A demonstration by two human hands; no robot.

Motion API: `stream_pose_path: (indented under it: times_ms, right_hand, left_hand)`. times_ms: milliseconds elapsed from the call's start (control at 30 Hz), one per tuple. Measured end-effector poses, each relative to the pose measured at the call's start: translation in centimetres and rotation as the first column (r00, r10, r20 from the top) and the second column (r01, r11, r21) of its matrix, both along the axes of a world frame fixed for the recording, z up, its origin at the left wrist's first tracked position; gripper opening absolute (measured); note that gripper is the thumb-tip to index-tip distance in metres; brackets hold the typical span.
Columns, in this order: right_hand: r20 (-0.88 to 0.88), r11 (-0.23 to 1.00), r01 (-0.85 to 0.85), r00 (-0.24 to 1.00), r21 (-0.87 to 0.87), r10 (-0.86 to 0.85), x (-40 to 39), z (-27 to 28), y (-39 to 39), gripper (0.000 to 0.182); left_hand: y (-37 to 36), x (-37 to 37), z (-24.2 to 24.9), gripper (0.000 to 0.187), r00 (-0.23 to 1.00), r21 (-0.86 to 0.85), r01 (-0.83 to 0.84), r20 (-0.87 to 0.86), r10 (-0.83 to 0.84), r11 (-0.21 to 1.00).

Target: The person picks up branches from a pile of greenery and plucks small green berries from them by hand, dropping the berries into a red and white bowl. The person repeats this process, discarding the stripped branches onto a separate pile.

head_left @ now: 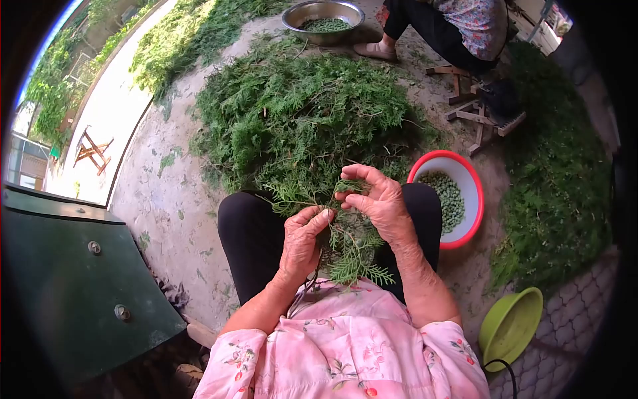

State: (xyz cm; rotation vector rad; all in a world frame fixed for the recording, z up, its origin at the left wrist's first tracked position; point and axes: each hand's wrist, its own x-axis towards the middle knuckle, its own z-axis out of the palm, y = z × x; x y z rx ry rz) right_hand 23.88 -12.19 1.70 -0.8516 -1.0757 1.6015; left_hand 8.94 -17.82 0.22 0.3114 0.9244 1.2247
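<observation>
My left hand (307, 241) is closed, thumb and fingertips pinching the stem of a green evergreen sprig (362, 249) with flat, scaly leaves. The sprig spreads over my lap, and a few small round green cones seem to sit among its leaves. At the sprig's upper part is my right hand (382, 205), thumb and a curled finger drawn together while another finger stretches out above. What lies between those right fingertips is too small to make out. Beside my right knee stands a white bowl with a red rim (473, 169), holding many small green cones (448, 199).
A large heap of evergreen branches (299, 113) lies before my knees. Beyond it are a metal basin (292, 28) with green cones and a seated person (438, 26). A wooden folding stool (482, 120), a green basin (512, 326) and more branches (551, 199) are at right.
</observation>
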Motion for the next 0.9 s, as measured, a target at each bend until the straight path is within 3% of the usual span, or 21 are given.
stream_pose_path:
  times_ms: [100,400,600,667,767,867,900]
  right_hand:
    - [-0.052,0.988,-0.108,0.993,-0.108,0.103,0.5,-0.3,0.1,0.044]
    - [-0.036,0.994,-0.076,0.997,-0.080,0.074,0.0,-1.4,-0.2,0.045]
    - [-0.022,0.995,0.032,0.999,-0.092,-0.034,-0.4,-1.8,-0.2,0.044]
    - [-0.162,0.979,0.022,0.985,-0.203,-0.055,-0.4,-2.1,-0.1,0.045]
    - [-0.216,0.962,0.032,0.972,-0.270,-0.092,-0.8,-2.8,-0.2,0.042]
    - [-0.234,0.956,0.025,0.967,-0.292,-0.097,-0.5,-3.5,0.1,0.039]
    - [-0.241,0.976,0.043,0.966,-0.215,-0.096,1.0,-3.8,1.3,0.037]
  left_hand:
    - [0.0,0.0,0.2,0.010,0.999,-0.008,0.033,0.003,-0.033,0.999]
    - [-0.2,0.3,0.3,0.010,0.998,-0.029,0.052,-0.020,-0.053,0.998]
    - [-0.5,0.3,0.5,0.011,0.996,0.016,0.079,-0.039,-0.079,0.997]
    - [-0.5,0.2,0.4,0.011,0.992,0.016,0.110,-0.069,-0.109,0.994]
    - [-0.5,0.3,0.1,0.012,0.986,0.015,0.120,-0.116,-0.118,0.993]
    - [-0.5,0.1,-0.1,0.012,0.990,0.017,0.108,-0.097,-0.106,0.994]
    - [-0.6,-0.1,-0.1,0.012,0.988,-0.007,0.094,-0.123,-0.094,0.996]
